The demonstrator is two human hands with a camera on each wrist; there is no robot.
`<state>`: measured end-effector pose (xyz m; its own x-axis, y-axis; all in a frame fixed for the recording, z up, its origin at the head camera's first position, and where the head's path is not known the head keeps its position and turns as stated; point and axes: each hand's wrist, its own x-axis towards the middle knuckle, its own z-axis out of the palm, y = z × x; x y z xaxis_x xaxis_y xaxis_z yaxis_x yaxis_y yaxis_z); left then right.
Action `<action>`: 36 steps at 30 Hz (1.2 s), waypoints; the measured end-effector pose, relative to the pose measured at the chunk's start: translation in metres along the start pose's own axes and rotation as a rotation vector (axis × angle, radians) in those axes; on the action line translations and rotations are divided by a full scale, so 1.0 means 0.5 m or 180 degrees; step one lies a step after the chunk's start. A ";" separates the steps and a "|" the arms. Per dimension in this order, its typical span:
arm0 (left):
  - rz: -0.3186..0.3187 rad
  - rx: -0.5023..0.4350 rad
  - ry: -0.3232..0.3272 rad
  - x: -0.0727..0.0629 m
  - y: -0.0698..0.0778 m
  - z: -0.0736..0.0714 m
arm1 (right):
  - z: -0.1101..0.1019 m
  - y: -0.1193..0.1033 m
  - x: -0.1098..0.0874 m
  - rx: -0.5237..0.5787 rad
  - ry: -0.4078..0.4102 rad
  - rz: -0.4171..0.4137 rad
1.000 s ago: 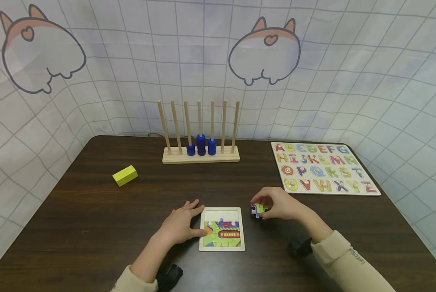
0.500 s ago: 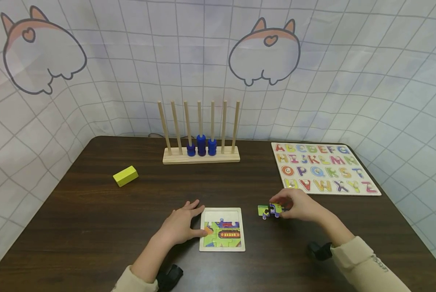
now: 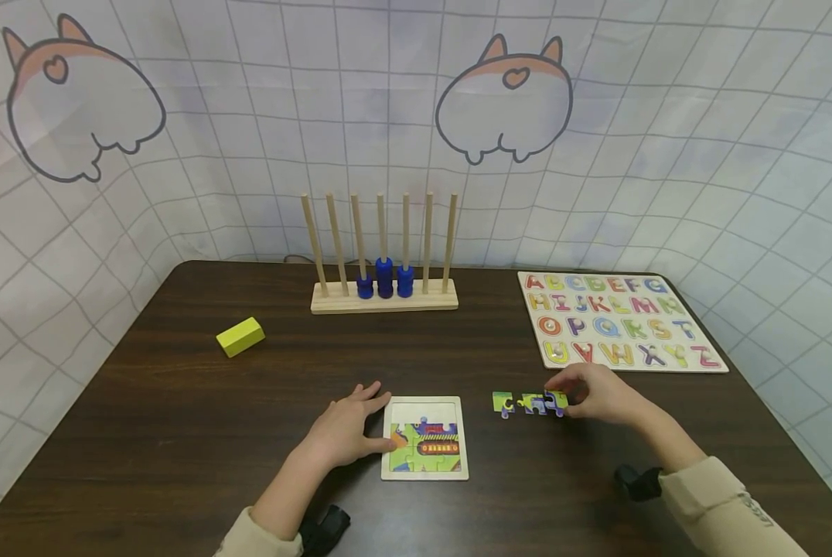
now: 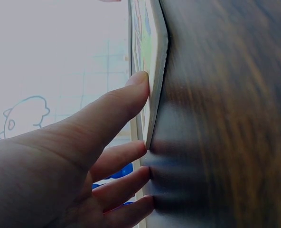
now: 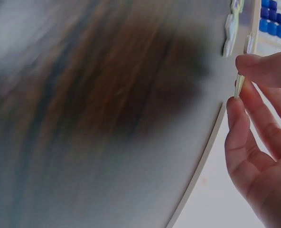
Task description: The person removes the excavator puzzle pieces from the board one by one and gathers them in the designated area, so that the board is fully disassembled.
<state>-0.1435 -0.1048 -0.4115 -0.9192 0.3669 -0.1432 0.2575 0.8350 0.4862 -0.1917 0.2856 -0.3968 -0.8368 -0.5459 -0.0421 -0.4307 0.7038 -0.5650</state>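
the right hand (image 3: 600, 394) pinches a piece (image 3: 557, 400) in its fingers, right of the tray (image 3: 425, 476), toward the right edge of the bench (image 3: 144, 433); i see two more pieces (image 3: 533, 404) between. the left hand (image 3: 342, 429), fingers spread, touches the tray's left edge.

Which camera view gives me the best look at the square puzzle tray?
The head view: it shows the puzzle tray from above, nearly whole, the left hand on its left edge. The left wrist view shows just part of it, nearly edge-on. In the right wrist view I can't make it out.
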 end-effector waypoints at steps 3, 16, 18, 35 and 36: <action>0.0012 0.0000 -0.0004 0.000 -0.001 0.000 | -0.003 0.009 -0.005 -0.0027 -0.0015 0.0029; -0.0009 -0.0018 0.0035 -0.002 0.000 0.004 | -0.007 0.021 -0.012 -0.0061 -0.0074 0.0184; -0.0013 -0.0015 0.0041 -0.003 0.001 0.003 | -0.007 0.021 -0.012 -0.0072 -0.0071 0.0180; -0.0012 -0.0021 0.0028 -0.003 0.001 0.002 | -0.007 0.018 -0.013 -0.0109 -0.0027 0.0145; -0.0016 -0.0023 0.0025 -0.003 0.001 0.001 | -0.006 0.019 -0.013 -0.0098 -0.0026 0.0149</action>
<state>-0.1417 -0.1045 -0.4116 -0.9228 0.3593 -0.1389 0.2506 0.8339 0.4918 -0.1914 0.2973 -0.3992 -0.8535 -0.5158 -0.0747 -0.4015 0.7421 -0.5367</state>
